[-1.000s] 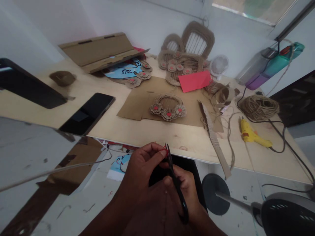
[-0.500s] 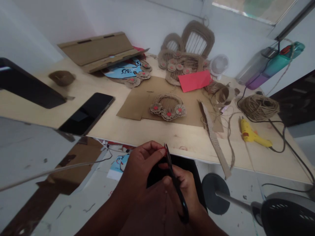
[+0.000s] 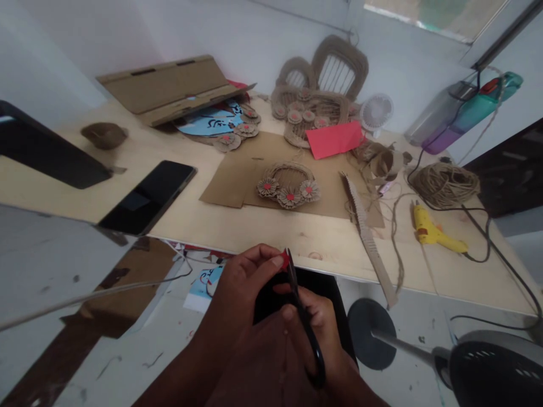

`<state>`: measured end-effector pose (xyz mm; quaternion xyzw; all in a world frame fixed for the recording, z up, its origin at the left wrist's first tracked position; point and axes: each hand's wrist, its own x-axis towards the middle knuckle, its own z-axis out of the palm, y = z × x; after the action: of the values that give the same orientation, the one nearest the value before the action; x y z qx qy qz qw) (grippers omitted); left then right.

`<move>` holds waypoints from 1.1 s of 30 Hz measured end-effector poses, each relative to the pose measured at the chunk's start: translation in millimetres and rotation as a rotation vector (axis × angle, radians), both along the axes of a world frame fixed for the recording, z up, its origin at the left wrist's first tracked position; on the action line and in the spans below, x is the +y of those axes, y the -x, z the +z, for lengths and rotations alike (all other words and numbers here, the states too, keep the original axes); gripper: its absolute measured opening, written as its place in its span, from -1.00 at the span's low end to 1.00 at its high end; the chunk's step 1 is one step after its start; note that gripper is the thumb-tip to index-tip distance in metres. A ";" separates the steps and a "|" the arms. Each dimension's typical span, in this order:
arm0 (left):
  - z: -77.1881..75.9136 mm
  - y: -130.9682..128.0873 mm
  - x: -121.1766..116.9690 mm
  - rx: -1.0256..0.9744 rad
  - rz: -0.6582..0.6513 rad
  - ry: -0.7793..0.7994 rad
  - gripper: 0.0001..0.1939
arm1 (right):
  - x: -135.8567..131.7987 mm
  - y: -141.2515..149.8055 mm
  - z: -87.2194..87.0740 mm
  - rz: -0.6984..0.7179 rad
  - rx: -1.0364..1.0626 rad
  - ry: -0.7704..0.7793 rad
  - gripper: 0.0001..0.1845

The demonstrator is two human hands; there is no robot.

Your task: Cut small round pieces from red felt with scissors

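The left hand [image 3: 244,280] pinches a small red paper piece [image 3: 284,260] between thumb and forefinger, the other fingers curled in behind. The right hand [image 3: 320,316] is closed round a pair of black scissors [image 3: 302,312], its thumb lying along the near side. What matters is how these two meet: the red piece pokes out rightward from the left fingertips, and the blades stand just to its right, their long axis running from the handle low on the right up and away, leaning slightly left at the tips. The left hand is the nearer one to the paper; the right reaches it only through the blades, and I cannot tell whether steel touches paper or how far the blades are parted. Both hands sit above the lap, by the front edge of the wooden table [image 3: 254,229]. Beyond them, a twine ring with three paper flowers [image 3: 290,196] lies on a cardboard sheet [image 3: 229,181], a corrugated strip [image 3: 369,240] to its right and a larger red sheet [image 3: 335,140] behind. Farther right rest a yellow glue gun [image 3: 439,230] and a ball of twine [image 3: 445,183]. As for containers, a teal and purple bottle [image 3: 473,116] leans at the far right, its contents hidden, and a folded cardboard box [image 3: 163,85] at the back left tilts open over blue paper [image 3: 210,120].
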<state>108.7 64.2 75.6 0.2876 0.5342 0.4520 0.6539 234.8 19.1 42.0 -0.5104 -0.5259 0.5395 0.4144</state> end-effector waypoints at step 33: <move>-4.9 1.6 -0.2 0.029 0.039 0.032 -0.87 | -1.9 2.1 4.2 0.018 -0.022 0.037 -0.55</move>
<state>107.2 63.9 70.6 0.2732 0.5561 0.4520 0.6417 232.7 17.2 46.3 -0.5191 -0.5251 0.5472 0.3943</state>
